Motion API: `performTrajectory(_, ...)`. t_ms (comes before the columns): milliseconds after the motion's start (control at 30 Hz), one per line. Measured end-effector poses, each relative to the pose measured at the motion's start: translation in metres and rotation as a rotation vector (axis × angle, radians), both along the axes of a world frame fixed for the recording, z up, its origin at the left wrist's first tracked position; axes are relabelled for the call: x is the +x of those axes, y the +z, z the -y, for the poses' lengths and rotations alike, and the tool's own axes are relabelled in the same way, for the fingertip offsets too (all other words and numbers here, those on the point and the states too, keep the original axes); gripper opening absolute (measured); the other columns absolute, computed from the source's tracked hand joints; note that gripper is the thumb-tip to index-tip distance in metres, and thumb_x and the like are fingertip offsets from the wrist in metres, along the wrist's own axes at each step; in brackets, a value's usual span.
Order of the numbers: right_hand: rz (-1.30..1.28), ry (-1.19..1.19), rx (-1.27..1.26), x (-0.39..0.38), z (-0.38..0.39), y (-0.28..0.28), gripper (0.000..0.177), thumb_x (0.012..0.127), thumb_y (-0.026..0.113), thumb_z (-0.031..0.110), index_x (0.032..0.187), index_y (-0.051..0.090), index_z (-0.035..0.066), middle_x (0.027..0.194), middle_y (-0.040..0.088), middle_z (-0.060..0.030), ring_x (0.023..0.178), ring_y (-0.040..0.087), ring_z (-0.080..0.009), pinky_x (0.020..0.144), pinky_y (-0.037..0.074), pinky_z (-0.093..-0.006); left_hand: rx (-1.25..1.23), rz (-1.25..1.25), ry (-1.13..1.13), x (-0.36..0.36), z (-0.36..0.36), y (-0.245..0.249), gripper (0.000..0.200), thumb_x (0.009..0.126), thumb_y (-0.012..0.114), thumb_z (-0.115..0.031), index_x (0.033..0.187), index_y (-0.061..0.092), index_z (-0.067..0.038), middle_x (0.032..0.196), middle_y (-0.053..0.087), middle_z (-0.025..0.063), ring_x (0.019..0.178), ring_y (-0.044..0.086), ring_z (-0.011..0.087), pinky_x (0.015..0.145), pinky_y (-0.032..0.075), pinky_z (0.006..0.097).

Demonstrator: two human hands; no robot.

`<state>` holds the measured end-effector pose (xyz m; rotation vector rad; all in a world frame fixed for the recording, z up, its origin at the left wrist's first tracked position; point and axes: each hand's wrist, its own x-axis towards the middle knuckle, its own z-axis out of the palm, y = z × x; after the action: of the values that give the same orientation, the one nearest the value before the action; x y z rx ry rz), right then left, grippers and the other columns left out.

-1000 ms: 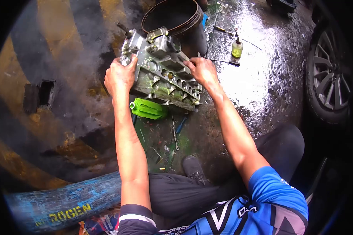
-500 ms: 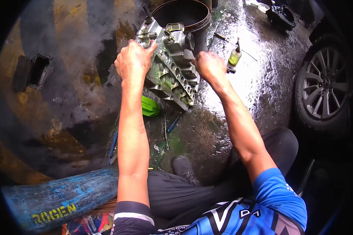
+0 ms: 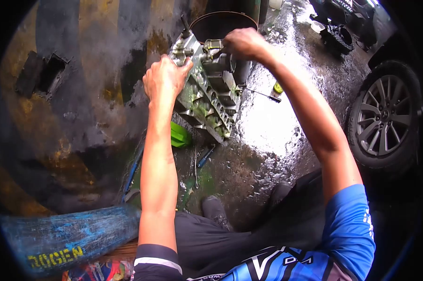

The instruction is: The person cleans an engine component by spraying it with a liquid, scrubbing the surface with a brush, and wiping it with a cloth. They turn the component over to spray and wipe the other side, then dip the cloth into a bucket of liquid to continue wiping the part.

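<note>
A grey aluminium cylinder head (image 3: 206,100), wet with greenish fluid, stands tilted in front of me, its row of round openings facing my right side. My left hand (image 3: 164,79) grips its left edge, thumb lying over the near face. Over the upper end, beside a round housing (image 3: 225,63), is my right hand (image 3: 245,43), fingers closed. A short dark piece shows at those fingertips; what it is I cannot make out. Behind the cylinder head stands a dark, rusty-rimmed drum (image 3: 223,14).
Below the casting are a bright green object (image 3: 180,135) and a blue-handled tool (image 3: 205,157). A bottle with yellow-green liquid (image 3: 278,88) stands on the wet floor at right, partly behind my forearm. A car wheel (image 3: 385,114) is farther right; a blue painted board (image 3: 71,239) lies lower left.
My right hand has moved up from the casting's right side to its upper end. The left hand keeps its grip. The view has shifted slightly.
</note>
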<state>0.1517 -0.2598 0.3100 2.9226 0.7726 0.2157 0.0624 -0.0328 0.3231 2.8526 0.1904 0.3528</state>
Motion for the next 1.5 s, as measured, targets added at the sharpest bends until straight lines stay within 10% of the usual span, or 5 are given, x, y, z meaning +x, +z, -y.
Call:
performTrajectory(467, -0.134, -0.071, -0.069, -0.045, -0.003, 0.035, 0.022, 0.085, 0.057, 0.017, 0.096, 0.072, 0.006, 0.098, 0.071, -0.0153, 0.094, 0.07, -0.0321, 0.081, 0.056, -0.0427, 0.026, 0.023, -0.039, 0.001, 0.013, 0.005, 0.061, 0.079, 0.065, -0.06, 0.104, 0.068, -0.004, 0.095, 0.07, 0.0236, 0.096, 0.067, 0.0409, 0.085, 0.052, 0.0481)
performTrajectory(700, -0.237, -0.45, 0.507, -0.06, 0.052, -0.031, 0.039, 0.091, 0.063, 0.041, 0.089, 0.072, 0.003, 0.082, 0.07, -0.0206, 0.082, 0.069, -0.0354, 0.079, 0.054, -0.0463, 0.021, -0.018, 0.025, 0.006, 0.015, 0.003, 0.063, 0.078, 0.064, -0.062, 0.112, 0.068, -0.009, 0.105, 0.07, 0.0202, 0.104, 0.066, 0.0381, 0.09, 0.05, 0.0465)
performTrajectory(967, -0.31, -0.837, 1.151, -0.111, -0.005, -0.233, 0.039, 0.096, 0.053, 0.041, 0.097, 0.071, 0.006, 0.09, 0.069, -0.0235, 0.09, 0.067, -0.0425, 0.081, 0.052, -0.0509, 0.028, -0.033, 0.113, 0.004, 0.014, -0.002, 0.07, 0.075, 0.064, -0.067, 0.12, 0.067, -0.013, 0.11, 0.069, 0.0211, 0.108, 0.064, 0.0378, 0.092, 0.049, 0.0465)
performTrajectory(1500, -0.487, -0.929, 1.468, -0.117, 0.005, -0.27, 0.044, 0.093, 0.059, 0.044, 0.08, 0.071, 0.004, 0.076, 0.068, -0.0231, 0.076, 0.068, -0.039, 0.071, 0.051, -0.0485, 0.011, 0.088, 0.064, 0.024, -0.012, -0.03, 0.07, 0.076, 0.069, -0.063, 0.11, 0.071, -0.002, 0.095, 0.072, 0.0218, 0.093, 0.069, 0.0336, 0.086, 0.05, 0.0421)
